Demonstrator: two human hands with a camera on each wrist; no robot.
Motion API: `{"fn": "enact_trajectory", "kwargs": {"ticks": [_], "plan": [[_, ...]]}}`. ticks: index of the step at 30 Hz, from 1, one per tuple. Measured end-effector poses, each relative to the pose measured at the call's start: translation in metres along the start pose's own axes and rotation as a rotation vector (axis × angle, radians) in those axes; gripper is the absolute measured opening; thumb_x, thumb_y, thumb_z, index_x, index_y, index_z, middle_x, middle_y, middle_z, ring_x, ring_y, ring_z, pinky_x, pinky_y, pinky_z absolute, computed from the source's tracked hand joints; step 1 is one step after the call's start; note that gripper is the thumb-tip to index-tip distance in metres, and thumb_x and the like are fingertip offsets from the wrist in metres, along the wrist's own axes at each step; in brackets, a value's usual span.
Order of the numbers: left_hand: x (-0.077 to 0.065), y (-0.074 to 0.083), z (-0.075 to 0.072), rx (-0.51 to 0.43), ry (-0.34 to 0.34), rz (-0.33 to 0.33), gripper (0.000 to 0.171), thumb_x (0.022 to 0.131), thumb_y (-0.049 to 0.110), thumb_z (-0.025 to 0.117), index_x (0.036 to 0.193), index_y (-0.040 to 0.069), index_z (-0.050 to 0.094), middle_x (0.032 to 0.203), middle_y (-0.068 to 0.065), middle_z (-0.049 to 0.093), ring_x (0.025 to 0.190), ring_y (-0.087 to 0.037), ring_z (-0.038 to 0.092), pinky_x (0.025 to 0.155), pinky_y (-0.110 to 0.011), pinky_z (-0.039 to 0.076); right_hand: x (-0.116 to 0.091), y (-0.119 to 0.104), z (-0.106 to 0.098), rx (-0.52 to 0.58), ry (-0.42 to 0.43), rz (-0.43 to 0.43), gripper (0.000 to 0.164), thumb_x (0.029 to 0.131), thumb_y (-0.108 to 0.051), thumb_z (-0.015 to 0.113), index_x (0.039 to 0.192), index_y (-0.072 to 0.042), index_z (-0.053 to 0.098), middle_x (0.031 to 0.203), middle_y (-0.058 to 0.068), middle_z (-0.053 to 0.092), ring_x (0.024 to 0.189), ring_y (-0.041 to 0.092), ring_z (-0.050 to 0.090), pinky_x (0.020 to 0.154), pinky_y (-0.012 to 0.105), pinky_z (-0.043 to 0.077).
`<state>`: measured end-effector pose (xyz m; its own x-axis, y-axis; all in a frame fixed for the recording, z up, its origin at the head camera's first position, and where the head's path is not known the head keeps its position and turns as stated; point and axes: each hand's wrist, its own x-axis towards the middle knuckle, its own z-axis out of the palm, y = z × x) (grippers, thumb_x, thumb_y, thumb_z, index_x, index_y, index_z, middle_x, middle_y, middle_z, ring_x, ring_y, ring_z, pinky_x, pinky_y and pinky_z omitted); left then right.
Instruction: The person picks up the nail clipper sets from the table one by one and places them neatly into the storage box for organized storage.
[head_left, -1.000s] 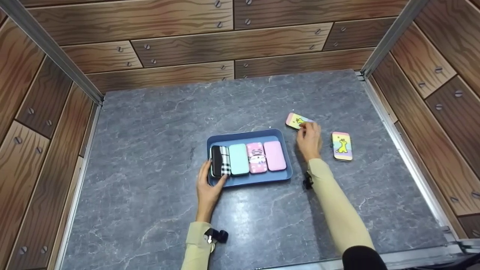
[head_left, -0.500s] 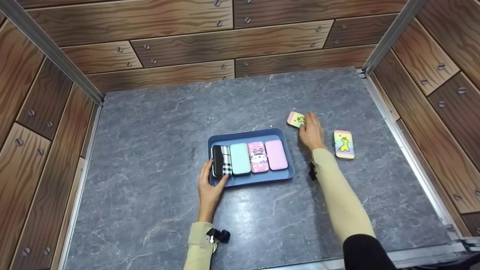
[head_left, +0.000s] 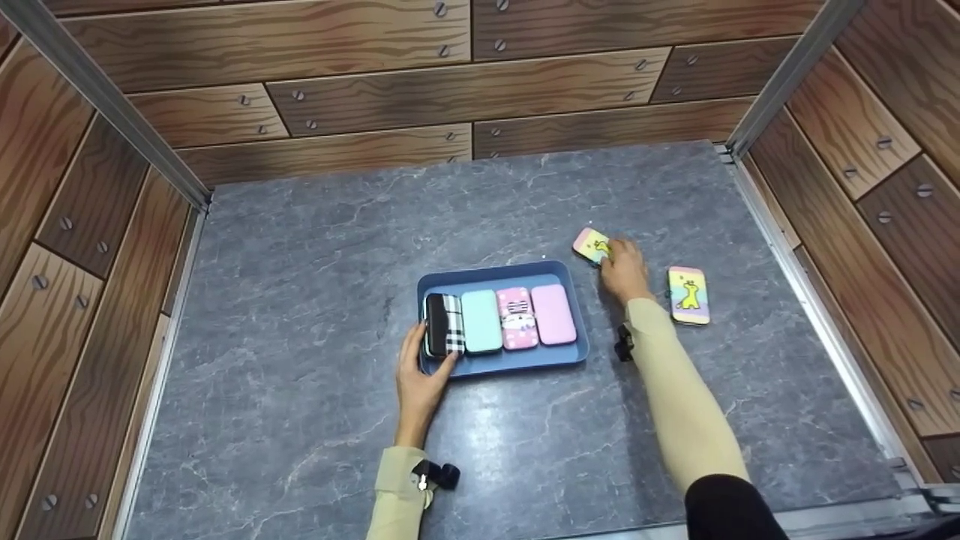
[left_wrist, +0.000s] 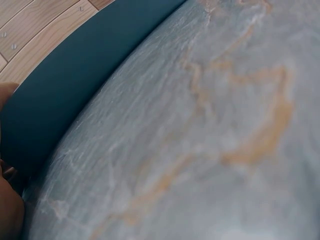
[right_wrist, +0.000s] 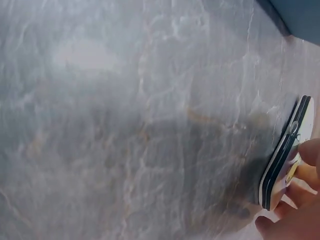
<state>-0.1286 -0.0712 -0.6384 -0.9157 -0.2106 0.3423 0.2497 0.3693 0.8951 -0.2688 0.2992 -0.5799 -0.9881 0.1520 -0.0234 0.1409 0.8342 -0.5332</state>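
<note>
A blue tray (head_left: pixel 517 364) holds a row of small rounded cases: a black-and-white plaid case (head_left: pixel 445 325), a mint case (head_left: pixel 481 321), a pink character case (head_left: pixel 517 319) and a plain pink case (head_left: pixel 553 314). My left hand (head_left: pixel 420 382) grips the tray's near left corner, thumb on the front side and fingers along the left. Beyond the tray's right end, my right hand (head_left: pixel 626 271) grips the right end of a pastel giraffe case (head_left: pixel 590 244). The right wrist view shows fingers curled over this giraffe case (right_wrist: pixel 285 155), its dark seam and clasp facing the camera.
A second pastel giraffe case (head_left: pixel 688 295) lies right of my right hand. The grey marbled table (head_left: pixel 300 300) is enclosed by wood-patterned panels (head_left: pixel 375 90) at the back and both sides, with metal rails (head_left: pixel 814 292) along the edges.
My right hand has shifted from pinching near the giraffe case's front edge to covering its right end; the case has turned slightly. The left hand stays at the tray corner.
</note>
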Motion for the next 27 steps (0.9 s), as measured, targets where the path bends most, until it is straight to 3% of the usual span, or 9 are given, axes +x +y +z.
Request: {"fn": "enact_trajectory", "kwargs": {"ticks": [8,14,20,27], "plan": [[0.0001,0.0003,-0.0002,0.015,-0.013,0.005,0.070,0.073,0.028,0.081,0.134,0.010,0.052,0.137,-0.020,0.047,0.127,-0.032,0.042,0.104,-0.049,0.033,-0.0023,-0.0024,-0.0003,0.068,0.039,0.079,0.039,0.092,-0.011,0.056,0.127,0.006,0.049,0.127,0.024,0.047,0.121,0.040,0.040,0.101,0.050,0.033],[0.0005,-0.0004,-0.0003,0.023,0.010,0.011,0.069,0.072,0.026,0.082,0.133,0.009,0.054,0.135,-0.020,0.048,0.126,-0.033,0.043,0.104,-0.048,0.033,-0.0033,-0.0056,-0.0019,0.243,0.121,0.123,0.043,0.081,-0.003,0.068,0.120,0.008,0.053,0.119,0.025,0.051,0.114,0.036,0.045,0.100,0.044,0.035],[0.0014,-0.0018,0.0003,0.008,0.008,0.021,0.069,0.072,0.026,0.081,0.133,0.009,0.053,0.136,-0.018,0.048,0.126,-0.032,0.043,0.104,-0.047,0.034,-0.0037,-0.0078,0.0002,0.301,0.199,0.109,0.050,0.071,0.006,0.073,0.118,0.006,0.055,0.116,0.022,0.049,0.110,0.033,0.046,0.098,0.041,0.036],[0.0003,-0.0011,0.0000,0.004,-0.009,0.003,0.070,0.073,0.028,0.081,0.134,0.011,0.052,0.137,-0.017,0.047,0.127,-0.031,0.043,0.104,-0.048,0.034,-0.0069,-0.0084,0.0027,0.356,0.277,0.081,0.047,0.063,0.012,0.075,0.108,0.008,0.061,0.109,0.021,0.048,0.102,0.033,0.048,0.096,0.039,0.037]]}}
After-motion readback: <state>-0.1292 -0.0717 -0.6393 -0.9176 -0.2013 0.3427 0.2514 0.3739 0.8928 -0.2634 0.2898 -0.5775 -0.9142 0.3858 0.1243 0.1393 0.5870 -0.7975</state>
